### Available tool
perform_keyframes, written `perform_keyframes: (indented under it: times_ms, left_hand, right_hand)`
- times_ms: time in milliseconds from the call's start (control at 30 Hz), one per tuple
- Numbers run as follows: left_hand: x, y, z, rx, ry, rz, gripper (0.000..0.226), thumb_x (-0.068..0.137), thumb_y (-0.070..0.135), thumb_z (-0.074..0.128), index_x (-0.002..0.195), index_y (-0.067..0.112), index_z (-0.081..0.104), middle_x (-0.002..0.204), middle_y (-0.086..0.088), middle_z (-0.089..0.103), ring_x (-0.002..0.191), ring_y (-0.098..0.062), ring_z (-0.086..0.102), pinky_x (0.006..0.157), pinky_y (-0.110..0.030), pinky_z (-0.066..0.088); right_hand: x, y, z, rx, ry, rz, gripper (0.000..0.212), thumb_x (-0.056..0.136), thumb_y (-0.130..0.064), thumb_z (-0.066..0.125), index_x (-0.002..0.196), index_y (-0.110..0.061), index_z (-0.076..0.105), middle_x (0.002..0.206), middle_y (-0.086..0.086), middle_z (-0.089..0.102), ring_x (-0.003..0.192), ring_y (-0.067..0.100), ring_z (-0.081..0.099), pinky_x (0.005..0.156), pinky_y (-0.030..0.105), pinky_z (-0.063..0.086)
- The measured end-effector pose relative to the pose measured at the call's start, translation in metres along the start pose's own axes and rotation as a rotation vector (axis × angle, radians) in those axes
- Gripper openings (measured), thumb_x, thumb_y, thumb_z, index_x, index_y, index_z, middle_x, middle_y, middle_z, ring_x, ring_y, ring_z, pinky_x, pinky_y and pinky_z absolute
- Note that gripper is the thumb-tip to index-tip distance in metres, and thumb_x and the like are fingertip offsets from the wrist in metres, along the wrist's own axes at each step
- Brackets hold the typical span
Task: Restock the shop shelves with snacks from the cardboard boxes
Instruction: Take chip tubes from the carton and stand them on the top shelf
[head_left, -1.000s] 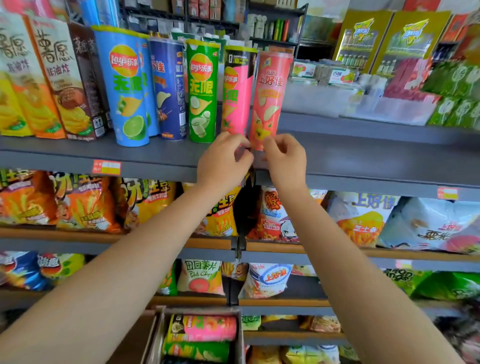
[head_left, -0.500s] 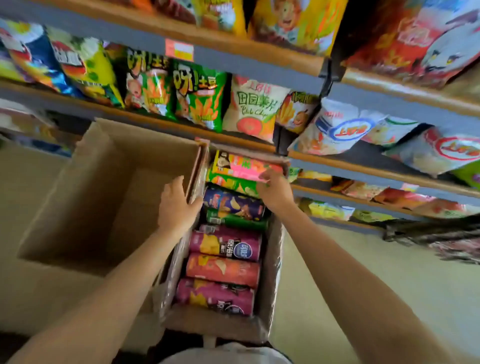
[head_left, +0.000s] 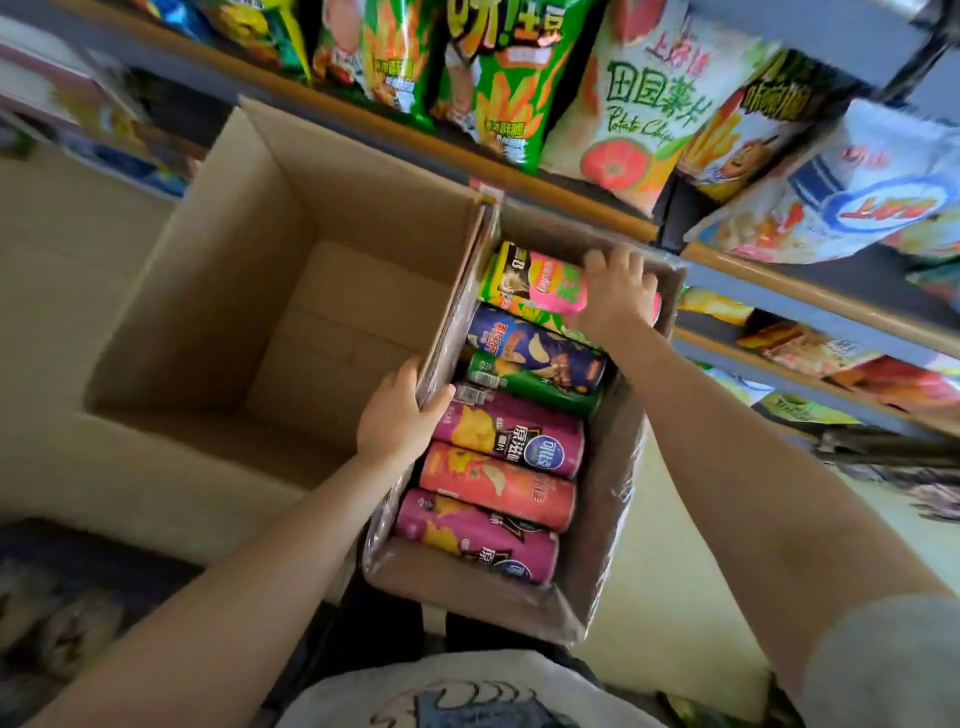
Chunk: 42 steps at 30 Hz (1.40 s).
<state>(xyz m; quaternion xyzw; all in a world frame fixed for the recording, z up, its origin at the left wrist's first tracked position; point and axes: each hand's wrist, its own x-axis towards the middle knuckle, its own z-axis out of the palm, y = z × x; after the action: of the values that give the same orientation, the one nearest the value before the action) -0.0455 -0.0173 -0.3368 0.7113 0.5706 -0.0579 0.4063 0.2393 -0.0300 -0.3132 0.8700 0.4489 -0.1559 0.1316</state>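
Two plain brown cardboard boxes side by side on the floor below the shelves; the big box (head_left: 291, 291) is bare matte card inside, the narrow box (head_left: 613, 483) has shiny plastic film over its walls and holds glossy chip tubes lying flat in a row; the left hand (head_left: 397, 415) grips the narrow box's left wall, fingers curled over the rim; the right hand (head_left: 618, 296) is down on the pink and green tube (head_left: 540, 283) at the far end, fingers bent round it, fingertips hidden; nearer tubes go purple, green, magenta, salmon, magenta; crinkly snack bags (head_left: 634, 104) fill the shelf above, tops cut off, left side blurred.
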Motion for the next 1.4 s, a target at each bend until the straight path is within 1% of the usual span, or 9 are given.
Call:
perform_keyframes:
  times_ms: [200,267,367,500,567,667,767,1100,1400]
  left_hand:
    - [-0.013,0.011,-0.020,-0.203,0.274,0.225,0.022,0.091,0.023,0.066,0.110,0.013,0.066,0.109,-0.004,0.060,0.100,-0.021,0.061,0.087,-0.030,0.048]
    - [-0.022,0.025,-0.032,-0.531,0.079,0.111,0.020,0.089,0.031,0.069,0.108,0.023,0.065,0.107,0.000,0.066,0.096,-0.013,0.066,0.084,-0.026,0.051]
    - [-0.027,0.041,-0.036,-0.954,-0.303,-0.086,0.072,0.067,0.048,0.077,0.129,0.022,0.052,0.114,-0.004,0.068,0.102,-0.017,0.068,0.085,-0.033,0.056]
    - [-0.035,0.041,-0.031,-1.021,-0.333,-0.045,0.050,0.068,0.005,0.085,0.112,0.012,0.062,0.095,-0.004,0.076,0.083,-0.017,0.073,0.075,-0.034,0.056]
    - [-0.039,0.036,-0.032,-0.894,-0.270,-0.061,0.051,0.065,0.002,0.087,0.105,0.021,0.061,0.088,0.001,0.075,0.073,-0.009,0.072,0.068,-0.028,0.055]
    - [-0.041,0.026,-0.034,-0.763,-0.259,-0.040,0.056,0.062,0.021,0.091,0.108,0.030,0.061,0.093,0.003,0.074,0.076,-0.008,0.072,0.065,-0.024,0.054]
    - [-0.043,0.023,-0.032,-0.720,-0.269,-0.019,0.053,0.067,0.022,0.090,0.110,0.033,0.060,0.096,0.005,0.074,0.082,-0.009,0.073,0.069,-0.025,0.053]
    - [-0.038,0.026,-0.028,-0.615,-0.335,0.013,0.049,0.063,0.039,0.087,0.105,0.045,0.061,0.098,0.013,0.075,0.085,-0.008,0.073,0.081,-0.035,0.057]
    - [-0.041,0.028,-0.044,-0.585,-0.419,-0.018,0.049,0.063,0.039,0.088,0.106,0.035,0.065,0.095,0.006,0.077,0.085,-0.014,0.074,0.074,-0.030,0.057]
  right_hand:
    - [-0.069,-0.026,-0.006,0.818,-0.034,0.143,0.052,0.077,-0.038,0.079,0.107,-0.019,0.042,0.087,-0.006,0.056,0.077,0.020,0.058,0.062,0.030,0.042]
    - [-0.097,-0.038,-0.009,0.996,-0.058,0.135,0.045,0.080,-0.040,0.077,0.108,-0.024,0.046,0.086,-0.013,0.059,0.074,0.008,0.058,0.059,0.022,0.043]
    - [-0.125,-0.053,-0.005,1.097,-0.147,0.013,0.033,0.089,-0.043,0.070,0.111,-0.023,0.056,0.093,-0.010,0.065,0.079,0.005,0.059,0.069,0.023,0.046]
    - [-0.142,-0.057,0.018,1.321,-0.288,0.069,0.037,0.097,-0.043,0.052,0.096,-0.011,0.069,0.081,0.001,0.068,0.076,0.016,0.064,0.075,0.038,0.053]
    - [-0.142,-0.047,0.040,1.085,-0.326,0.088,0.034,0.097,-0.043,0.052,0.086,-0.015,0.067,0.084,0.006,0.070,0.081,0.024,0.066,0.079,0.040,0.053]
    - [-0.158,-0.034,0.076,0.413,-0.532,-0.029,0.045,0.096,-0.052,0.053,0.103,-0.009,0.065,0.108,0.014,0.067,0.104,0.031,0.063,0.082,0.032,0.046]
    - [-0.176,-0.036,0.099,0.182,-0.513,-0.086,0.057,0.091,-0.057,0.056,0.120,-0.009,0.060,0.124,0.013,0.058,0.114,0.031,0.058,0.093,0.037,0.051]
    - [-0.191,-0.058,0.102,-0.067,-0.441,-0.142,0.038,0.101,-0.020,0.046,0.136,-0.007,0.047,0.138,0.014,0.052,0.125,0.030,0.053,0.102,0.040,0.042]
    - [-0.186,-0.039,0.085,-0.111,-0.475,-0.223,0.090,0.070,-0.043,0.084,0.140,-0.010,0.038,0.143,0.012,0.040,0.134,0.029,0.040,0.112,0.047,0.032]
